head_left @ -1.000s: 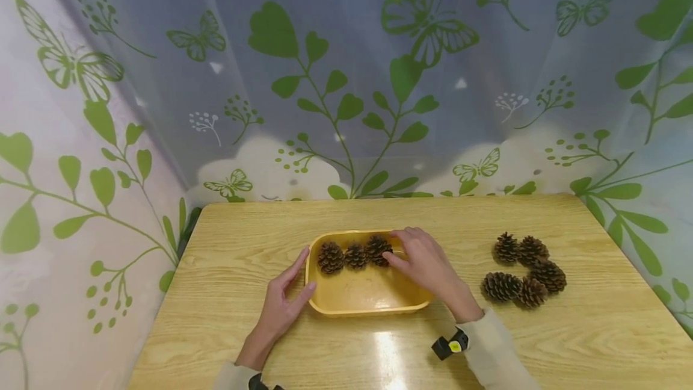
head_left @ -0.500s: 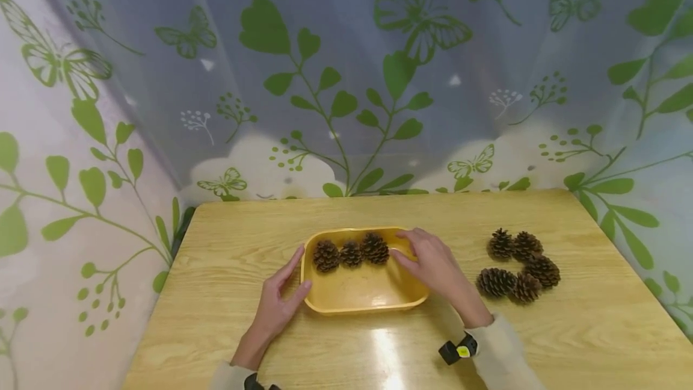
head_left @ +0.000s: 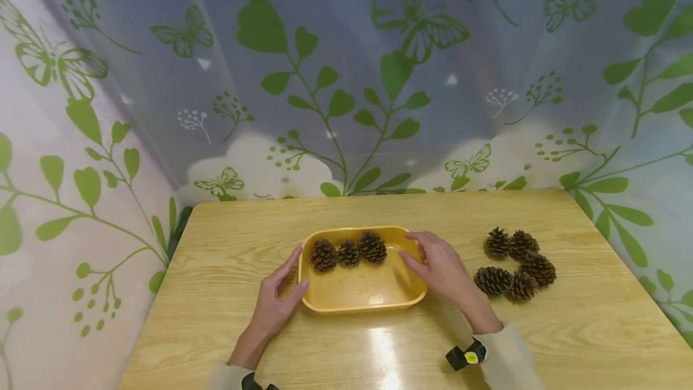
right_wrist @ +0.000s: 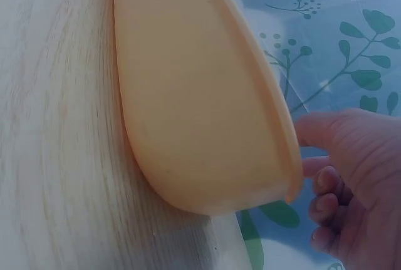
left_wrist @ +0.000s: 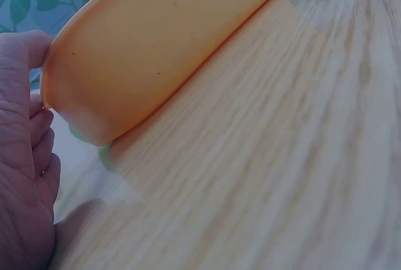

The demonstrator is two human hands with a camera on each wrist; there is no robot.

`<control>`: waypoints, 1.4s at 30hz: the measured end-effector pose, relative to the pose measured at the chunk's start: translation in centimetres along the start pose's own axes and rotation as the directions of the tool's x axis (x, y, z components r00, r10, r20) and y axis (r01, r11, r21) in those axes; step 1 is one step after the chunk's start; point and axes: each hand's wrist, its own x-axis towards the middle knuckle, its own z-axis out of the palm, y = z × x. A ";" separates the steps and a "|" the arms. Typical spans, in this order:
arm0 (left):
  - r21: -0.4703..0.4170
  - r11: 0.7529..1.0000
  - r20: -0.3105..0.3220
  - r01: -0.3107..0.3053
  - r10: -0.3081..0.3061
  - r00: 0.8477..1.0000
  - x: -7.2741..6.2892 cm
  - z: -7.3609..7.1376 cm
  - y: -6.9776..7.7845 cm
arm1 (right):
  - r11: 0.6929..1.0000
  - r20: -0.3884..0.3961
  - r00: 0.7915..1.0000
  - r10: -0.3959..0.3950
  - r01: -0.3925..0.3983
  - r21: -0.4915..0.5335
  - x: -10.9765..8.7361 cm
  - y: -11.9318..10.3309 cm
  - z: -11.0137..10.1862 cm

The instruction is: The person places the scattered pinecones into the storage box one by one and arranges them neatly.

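Observation:
A yellow rectangular plastic tub (head_left: 352, 294) sits on the table. Along its far side stand three brown pine cones: one at the left (head_left: 323, 255), a small one (head_left: 349, 253) in the middle and one at the right (head_left: 372, 247). My left hand (head_left: 273, 303) rests against the tub's left end, thumb and fingers spread at the rim. My right hand (head_left: 445, 266) reaches over the right end, its thumb above the inside and its fingers loosely bent, with nothing held. In the right wrist view, the thumb (right_wrist: 316, 129) meets the rim from behind.
To the right of the tub, several pine cones (head_left: 522, 286) lie in a curved group on the wooden table (head_left: 227, 239). A curtain (head_left: 346, 77) printed with leaves and butterflies hangs behind the table and on both sides.
My right hand has drawn back to the right, away from the rightmost pine cone in the tub, which it no longer touches. My left hand stays at the tub's left end.

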 end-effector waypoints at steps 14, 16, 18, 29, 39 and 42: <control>0.005 1.000 0.002 -0.003 0.003 1.000 -0.3 0.0 -0.4 | 1.000 -0.018 1.000 0.018 -0.018 0.019 -1.9 1.0 -0.7; 0.003 1.000 0.004 0.000 0.000 1.000 -0.3 0.0 -0.4 | 1.000 -0.017 1.000 0.017 -0.017 0.023 -2.0 1.1 -0.8; 0.001 1.000 0.003 0.003 -0.003 1.000 -0.3 0.0 -0.4 | 1.000 -0.012 1.000 0.014 -0.013 0.028 -2.1 1.3 -0.9; -0.008 1.000 -0.001 -0.005 0.005 1.000 -0.1 0.0 -0.1 | 0.997 0.001 0.997 0.080 -0.080 0.013 -3.3 1.5 -2.2; -0.012 1.000 0.000 -0.002 0.002 1.000 0.0 -0.1 0.0 | 0.996 -0.047 0.996 0.076 -0.078 -0.032 -4.4 1.8 -3.9; -0.010 1.000 0.000 -0.002 0.002 1.000 0.0 0.0 -0.1 | 0.994 -0.048 0.995 0.090 -0.093 -0.049 -4.6 1.9 -4.4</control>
